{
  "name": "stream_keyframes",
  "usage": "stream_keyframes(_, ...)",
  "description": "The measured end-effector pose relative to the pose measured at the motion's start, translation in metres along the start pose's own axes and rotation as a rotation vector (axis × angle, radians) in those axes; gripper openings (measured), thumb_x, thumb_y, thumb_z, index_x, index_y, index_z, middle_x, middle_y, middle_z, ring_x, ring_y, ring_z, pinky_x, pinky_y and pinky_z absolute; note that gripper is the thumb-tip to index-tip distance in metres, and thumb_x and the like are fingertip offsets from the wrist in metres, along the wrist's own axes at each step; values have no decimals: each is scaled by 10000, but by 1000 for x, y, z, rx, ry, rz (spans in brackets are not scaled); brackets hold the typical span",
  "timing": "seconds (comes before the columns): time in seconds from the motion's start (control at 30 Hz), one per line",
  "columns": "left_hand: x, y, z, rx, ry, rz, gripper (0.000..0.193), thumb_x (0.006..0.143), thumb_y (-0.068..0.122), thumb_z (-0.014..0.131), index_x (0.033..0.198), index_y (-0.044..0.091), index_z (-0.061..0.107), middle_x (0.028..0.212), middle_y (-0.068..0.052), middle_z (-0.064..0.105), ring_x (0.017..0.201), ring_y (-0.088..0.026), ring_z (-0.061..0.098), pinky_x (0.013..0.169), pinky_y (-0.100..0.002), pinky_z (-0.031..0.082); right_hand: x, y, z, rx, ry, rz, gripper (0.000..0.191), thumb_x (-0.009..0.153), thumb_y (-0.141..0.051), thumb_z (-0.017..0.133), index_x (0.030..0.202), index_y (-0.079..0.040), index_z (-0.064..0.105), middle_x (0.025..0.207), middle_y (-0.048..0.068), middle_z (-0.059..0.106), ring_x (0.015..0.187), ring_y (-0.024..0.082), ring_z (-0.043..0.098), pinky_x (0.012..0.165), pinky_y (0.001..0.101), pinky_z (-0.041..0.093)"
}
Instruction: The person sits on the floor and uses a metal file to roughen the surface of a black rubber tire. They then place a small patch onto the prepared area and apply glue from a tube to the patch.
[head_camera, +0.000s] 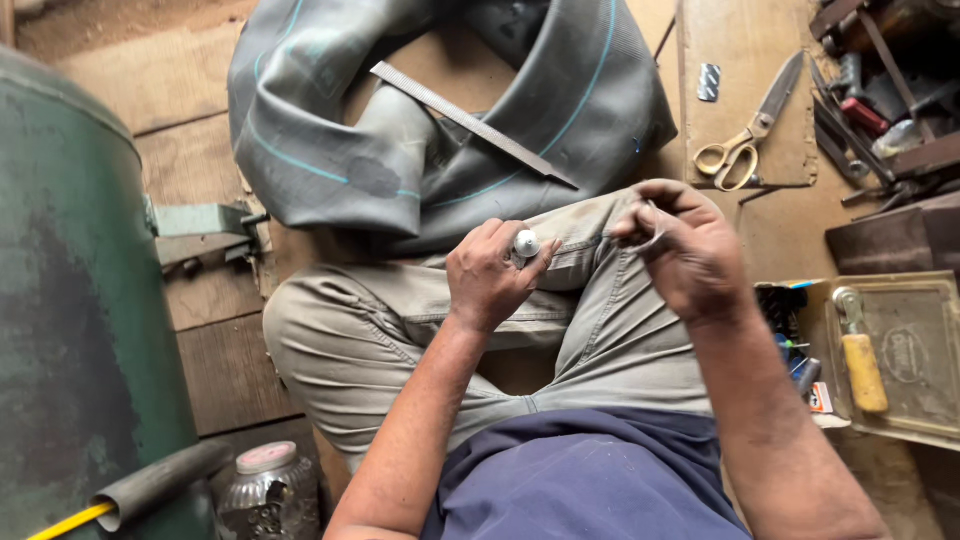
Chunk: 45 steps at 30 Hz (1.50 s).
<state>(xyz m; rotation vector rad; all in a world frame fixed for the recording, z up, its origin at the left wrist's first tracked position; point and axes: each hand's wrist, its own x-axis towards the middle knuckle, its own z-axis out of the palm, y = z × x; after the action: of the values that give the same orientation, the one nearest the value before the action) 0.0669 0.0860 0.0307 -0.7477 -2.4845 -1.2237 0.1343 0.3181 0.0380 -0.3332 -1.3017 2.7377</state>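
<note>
Seated person, legs crossed, khaki trousers (600, 310), blue shirt (590, 480). Left hand (493, 275) is closed around a small silvery round-capped object (526, 243), pinched between thumb and fingers above the left knee; what the object is cannot be told. Right hand (685, 250) is curled, fingertips pinched together on something thin and pale, too small to identify. The hands are near each other but apart.

Grey rubber inner tube (420, 130) with a thin teal stripe lies folded on the wooden floor (200, 130), just beyond the knees. A flat metal file (470, 122) rests across it. Scissors with yellow handles (750, 135) lie on a piece of cardboard (740, 60) at upper right. A tray (920, 400) at right holds a yellow-handled tool (860, 365). Green metal drum (70, 300) stands at left; a glass jar (262, 485) sits at its base.
</note>
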Motion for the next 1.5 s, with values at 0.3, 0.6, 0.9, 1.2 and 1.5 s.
stream_keyframes(0.3,-10,-22,4,-29,-14,-104,325,835,396,816,835,103,676,773,-46,633,735,-255,659,631,-402,521,-1,36,49,-445,-111,-122,193,1099,-98,535,1149,41,658,1071,125,701,983,217,713,894,359,591)
stream_keyframes(0.6,-16,-28,-2,-96,-70,-152,328,815,413,814,858,115,685,785,-59,654,726,-286,668,627,-424,525,47,57,37,-632,122,-104,189,1077,-100,551,1092,58,654,989,120,713,853,188,726,779,322,585)
stream_keyframes(0.9,-15,-39,1,-71,-144,-229,323,842,391,801,857,107,649,784,-77,653,728,-315,664,630,-451,521,131,69,9,-1946,-184,-165,225,846,-135,688,1016,-208,815,999,78,725,977,285,684,851,397,529)
stream_keyframes(1.2,-13,-38,1,-141,-149,-285,303,840,380,789,855,108,655,767,-58,658,697,-280,670,616,-421,525,149,90,17,-2126,-409,-103,117,859,-194,726,927,-187,821,983,77,707,983,278,681,818,403,527)
stream_keyframes(1.5,-16,-41,4,-111,-124,-265,303,858,401,757,873,111,669,790,-71,665,728,-298,679,635,-434,537,70,30,46,-587,-137,-26,164,1061,-94,618,1207,-20,622,1047,151,752,899,220,752,795,362,622)
